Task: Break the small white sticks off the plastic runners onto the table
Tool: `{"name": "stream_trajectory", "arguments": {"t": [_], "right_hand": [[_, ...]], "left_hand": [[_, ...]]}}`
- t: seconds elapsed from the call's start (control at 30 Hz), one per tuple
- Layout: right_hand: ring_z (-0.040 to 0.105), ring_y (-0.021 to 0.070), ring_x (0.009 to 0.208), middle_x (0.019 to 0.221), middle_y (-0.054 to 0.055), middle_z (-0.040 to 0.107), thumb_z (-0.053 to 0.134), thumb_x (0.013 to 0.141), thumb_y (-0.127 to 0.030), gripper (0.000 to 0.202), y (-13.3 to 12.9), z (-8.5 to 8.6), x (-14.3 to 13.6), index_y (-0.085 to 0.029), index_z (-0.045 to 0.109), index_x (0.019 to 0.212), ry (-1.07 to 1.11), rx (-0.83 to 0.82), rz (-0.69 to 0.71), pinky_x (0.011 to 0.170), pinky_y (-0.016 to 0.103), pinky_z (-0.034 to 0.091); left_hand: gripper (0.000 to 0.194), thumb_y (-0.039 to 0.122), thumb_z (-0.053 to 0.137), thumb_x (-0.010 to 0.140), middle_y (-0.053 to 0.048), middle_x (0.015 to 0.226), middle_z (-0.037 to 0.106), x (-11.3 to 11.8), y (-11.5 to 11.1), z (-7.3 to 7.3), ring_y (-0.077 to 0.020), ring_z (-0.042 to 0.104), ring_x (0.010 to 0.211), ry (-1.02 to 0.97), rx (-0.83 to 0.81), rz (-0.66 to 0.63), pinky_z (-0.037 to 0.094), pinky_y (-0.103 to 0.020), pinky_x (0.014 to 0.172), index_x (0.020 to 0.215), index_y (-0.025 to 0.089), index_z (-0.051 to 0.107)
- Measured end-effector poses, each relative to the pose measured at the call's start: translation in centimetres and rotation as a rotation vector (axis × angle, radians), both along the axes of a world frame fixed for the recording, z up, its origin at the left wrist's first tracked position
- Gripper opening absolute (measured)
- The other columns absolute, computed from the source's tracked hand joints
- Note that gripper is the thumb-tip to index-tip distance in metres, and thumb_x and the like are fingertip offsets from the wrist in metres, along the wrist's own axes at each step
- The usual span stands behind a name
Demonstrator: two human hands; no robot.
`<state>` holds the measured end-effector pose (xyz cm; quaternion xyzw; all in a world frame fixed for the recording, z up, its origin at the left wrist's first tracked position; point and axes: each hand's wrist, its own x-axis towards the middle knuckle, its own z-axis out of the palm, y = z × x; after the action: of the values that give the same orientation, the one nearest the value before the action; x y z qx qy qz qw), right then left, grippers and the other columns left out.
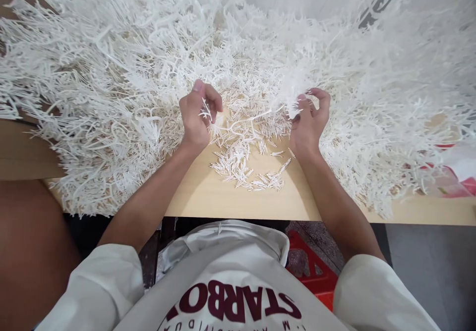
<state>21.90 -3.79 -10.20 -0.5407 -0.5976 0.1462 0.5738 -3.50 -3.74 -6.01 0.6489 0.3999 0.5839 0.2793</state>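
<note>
White, branching, plastic-looking sprigs are heaped across the table. My left hand (197,115) is closed, its fingers curled around small white sprig pieces (206,109). Opposite it, my right hand (310,123) pinches a white branched sprig (293,90) with feathery tips, partly hidden by the fingers. A thin pale stem (249,122) stretches between the hands; whether it joins the held sprig I cannot tell. Below and between my hands lie many short, loose white bits (238,160) on the wooden tabletop (238,202).
Sprig heaps rise at the left (111,108) and right (375,123). A cardboard box (28,150) stands at the left edge. Pink-and-clear plastic packaging (446,180) lies at the right. Under the table's front edge is a red plastic stool (316,276). Someone's bare skin (33,232) shows at lower left.
</note>
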Motion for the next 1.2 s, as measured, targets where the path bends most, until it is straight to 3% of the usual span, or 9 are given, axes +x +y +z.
{"name": "stream_trajectory", "arguments": {"t": [0.13,0.23,0.37,0.43,0.57,0.73,0.87,1.03,1.2], "right_hand": [[0.062,0.0156,0.076,0.098,0.005,0.057,0.034,0.094,-0.052,0.035,0.1,0.4,0.4,-0.03,0.04,0.121,0.067,-0.044,-0.068,0.055,0.029,0.046],[0.061,0.0183,0.087,0.1,0.008,0.058,0.038,0.093,-0.047,0.03,-0.8,2.1,-0.8,-0.024,0.052,0.105,0.092,-0.029,-0.021,0.065,0.033,0.05],[0.058,0.0242,0.099,0.098,0.01,0.059,0.039,0.093,-0.044,0.03,-3.3,5.0,-3.0,-0.025,0.06,0.1,0.025,0.346,-0.012,0.078,0.042,0.05],[0.059,0.025,0.103,0.101,0.009,0.062,0.043,0.092,-0.041,0.029,-4.6,5.9,-3.9,-0.028,0.061,0.109,-0.144,0.422,0.159,0.085,0.045,0.051],[0.064,0.0196,0.103,0.117,0.005,0.063,0.052,0.09,-0.036,0.03,-6.0,5.5,-5.9,-0.03,0.056,0.119,-0.436,0.18,0.517,0.084,0.039,0.056],[0.067,0.0116,0.079,0.105,0.002,0.068,0.064,0.082,-0.044,0.038,-6.1,3.9,-7.6,-0.024,0.054,0.112,-0.306,-0.19,0.517,0.067,0.026,0.057],[0.067,0.0135,0.086,0.099,0.001,0.07,0.058,0.088,-0.037,0.018,-5.9,4.0,-7.4,-0.025,0.061,0.101,-0.186,-0.14,0.428,0.076,0.031,0.057],[0.065,0.0164,0.095,0.102,0.002,0.069,0.046,0.094,-0.026,0.021,-5.5,4.8,-6.1,-0.029,0.064,0.104,-0.175,-0.004,0.356,0.081,0.037,0.055],[0.065,0.0165,0.096,0.111,0.002,0.066,0.043,0.095,-0.025,0.027,-5.3,4.6,-5.4,-0.03,0.057,0.117,-0.251,0.002,0.342,0.085,0.038,0.053]], "left_hand": [[0.056,0.05,0.017,0.099,0.001,0.052,0.035,0.4,-0.5,1.1,-0.0039,0.036,0.047,-0.228,0.007,0.15,0.025,-0.03,0.045,0.056,0.018,0.032],[0.056,0.048,0.02,0.099,0.001,0.05,0.031,0.8,-0.7,1.8,-0.0047,0.031,0.045,-0.315,0.016,0.109,0.022,-0.03,0.044,0.053,0.018,0.033],[0.057,0.051,0.015,0.097,0.0,0.048,0.028,1.4,-1.2,2.0,-0.0096,0.04,0.048,-0.298,-0.087,0.012,0.035,-0.031,0.05,0.053,0.02,0.03],[0.056,0.051,0.012,0.098,0.0,0.046,0.024,1.5,-1.6,2.1,-0.0116,0.049,0.053,-0.247,-0.163,-0.052,0.045,-0.032,0.057,0.054,0.02,0.028],[0.065,0.054,-0.004,0.096,-0.001,0.044,0.026,1.4,-2.6,2.4,-0.0155,0.061,0.071,-0.004,-0.122,-0.189,0.053,-0.035,0.072,0.066,0.022,0.045],[0.077,0.057,-0.011,0.092,-0.001,0.045,0.034,1.4,-3.3,2.5,-0.0169,0.065,0.077,0.183,-0.102,-0.206,0.055,-0.035,0.069,0.095,0.024,0.058],[0.075,0.054,-0.01,0.093,-0.001,0.047,0.038,1.7,-3.4,2.2,-0.0159,0.067,0.08,0.217,-0.119,-0.213,0.056,-0.032,0.067,0.1,0.024,0.058],[0.063,0.044,-0.005,0.098,-0.003,0.084,0.065,2.1,-3.1,1.7,-0.0145,0.066,0.102,0.234,-0.072,-0.171,0.057,-0.032,0.075,0.11,0.024,0.053],[0.04,0.048,0.018,0.099,-0.004,0.121,0.06,2.0,-2.8,1.6,-0.0145,0.063,0.107,0.244,-0.091,-0.249,0.056,-0.028,0.073,0.12,0.028,0.046]]}}
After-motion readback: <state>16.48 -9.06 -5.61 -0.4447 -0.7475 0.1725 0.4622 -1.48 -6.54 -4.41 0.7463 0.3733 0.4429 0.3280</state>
